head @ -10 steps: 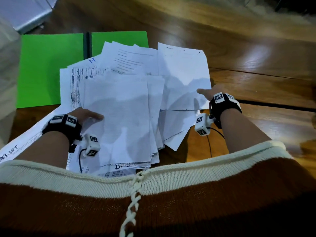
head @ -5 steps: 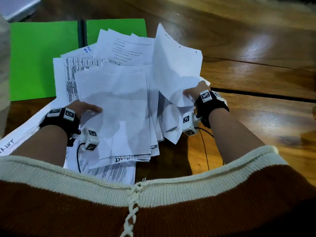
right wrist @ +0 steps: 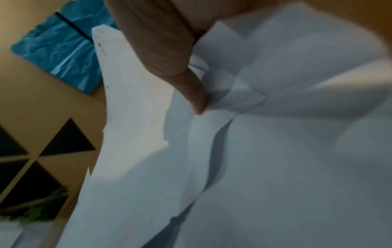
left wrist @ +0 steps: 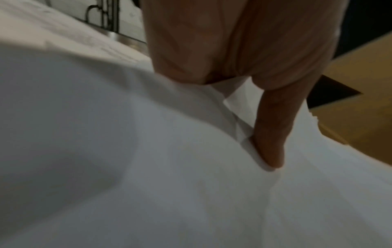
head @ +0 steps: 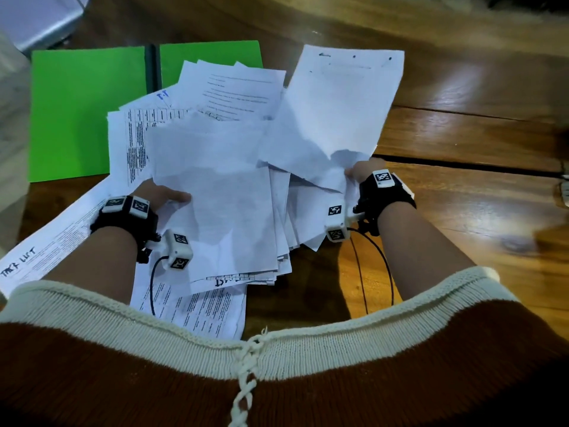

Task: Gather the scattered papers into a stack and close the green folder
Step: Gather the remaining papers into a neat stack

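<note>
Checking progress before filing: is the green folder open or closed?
Open: the green folder lies with both covers spread flat, papers overlapping one cover.

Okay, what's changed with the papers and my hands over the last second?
The right hand took hold of the right-hand sheet by its near edge and lifted it up, crumpling that edge. The left hand stayed holding the pile of papers, and the green folder stayed open.

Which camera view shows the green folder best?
Head view: the green folder lies open, both covers and spine visible, papers overlapping it. Right wrist shows a blurred bluish patch, possibly it; left wrist shows nothing.
</note>
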A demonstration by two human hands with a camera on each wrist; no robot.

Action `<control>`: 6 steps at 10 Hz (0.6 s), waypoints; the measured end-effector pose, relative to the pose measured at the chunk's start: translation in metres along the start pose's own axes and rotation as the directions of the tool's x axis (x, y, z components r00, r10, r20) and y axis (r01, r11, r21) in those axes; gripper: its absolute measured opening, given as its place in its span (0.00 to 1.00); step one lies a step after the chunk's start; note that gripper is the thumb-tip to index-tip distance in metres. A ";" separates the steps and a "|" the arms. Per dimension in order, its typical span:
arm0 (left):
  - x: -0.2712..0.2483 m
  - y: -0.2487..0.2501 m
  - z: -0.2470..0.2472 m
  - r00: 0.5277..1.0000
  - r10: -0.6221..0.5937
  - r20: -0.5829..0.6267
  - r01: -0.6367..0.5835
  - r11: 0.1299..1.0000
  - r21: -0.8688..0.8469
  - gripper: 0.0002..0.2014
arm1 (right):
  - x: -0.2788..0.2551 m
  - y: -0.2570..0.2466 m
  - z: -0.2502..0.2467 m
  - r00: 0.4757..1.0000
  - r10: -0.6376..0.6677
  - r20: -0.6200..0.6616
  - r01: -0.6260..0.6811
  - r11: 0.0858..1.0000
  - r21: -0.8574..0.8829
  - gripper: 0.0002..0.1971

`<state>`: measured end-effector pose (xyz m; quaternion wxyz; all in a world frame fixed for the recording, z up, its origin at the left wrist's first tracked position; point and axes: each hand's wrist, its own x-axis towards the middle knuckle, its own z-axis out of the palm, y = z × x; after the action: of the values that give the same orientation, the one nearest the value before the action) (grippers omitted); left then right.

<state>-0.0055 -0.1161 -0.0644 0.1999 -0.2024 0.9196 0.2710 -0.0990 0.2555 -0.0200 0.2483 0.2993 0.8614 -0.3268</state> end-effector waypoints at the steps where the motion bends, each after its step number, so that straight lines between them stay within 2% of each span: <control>1: -0.007 -0.007 0.002 0.997 0.062 0.033 -0.064 0.996 0.062 0.15 | -0.008 0.018 0.002 1.000 -0.013 0.017 0.014 0.998 -0.061 0.12; 2: -0.015 -0.012 0.004 0.999 0.046 -0.026 -0.046 0.999 0.001 0.13 | -0.018 0.022 0.013 1.000 -0.031 0.002 0.031 0.997 -0.075 0.14; 3: -0.019 -0.010 0.003 0.999 0.039 -0.025 -0.038 0.999 0.028 0.13 | -0.035 0.016 0.022 0.999 0.008 0.036 -0.012 0.995 0.099 0.09; 4: -0.022 -0.012 0.003 0.997 0.057 -0.043 -0.056 0.998 0.014 0.13 | -0.050 0.012 0.023 0.999 0.014 0.042 -0.014 1.000 0.009 0.08; 5: -0.028 -0.005 0.002 0.998 0.043 -0.049 -0.044 0.999 -0.009 0.13 | -0.054 0.012 0.027 0.994 0.105 0.036 -0.110 0.948 0.297 0.12; 6: -0.030 -0.004 0.000 0.998 0.041 -0.050 -0.042 0.999 -0.003 0.13 | -0.056 0.009 0.024 0.996 0.067 0.066 -0.082 0.963 0.255 0.06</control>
<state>0.0216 -0.1117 -0.0516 0.1707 -0.1903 0.9279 0.2715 -0.0482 0.2236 -0.0045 0.2440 0.3519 0.7922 -0.4348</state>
